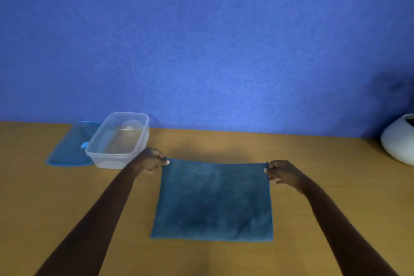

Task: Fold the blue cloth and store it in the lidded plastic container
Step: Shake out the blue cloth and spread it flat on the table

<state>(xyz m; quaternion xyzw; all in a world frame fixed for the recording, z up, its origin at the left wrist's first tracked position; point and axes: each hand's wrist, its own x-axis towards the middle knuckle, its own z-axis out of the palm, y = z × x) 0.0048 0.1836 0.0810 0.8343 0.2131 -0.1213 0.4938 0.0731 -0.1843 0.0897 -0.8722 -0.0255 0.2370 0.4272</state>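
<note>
The blue cloth (214,201) lies spread flat as a square on the wooden table (324,186), in front of me. My left hand (150,161) pinches its far left corner. My right hand (282,173) pinches its far right corner. Behind and to the left stands the clear plastic container (118,140), uncovered and empty. Its blue lid (69,148) lies flat on the table to the left of it, partly hidden by the container.
A white rounded vase (398,141) stands at the table's far right, next to the blue wall (201,40) that runs along the table's back edge.
</note>
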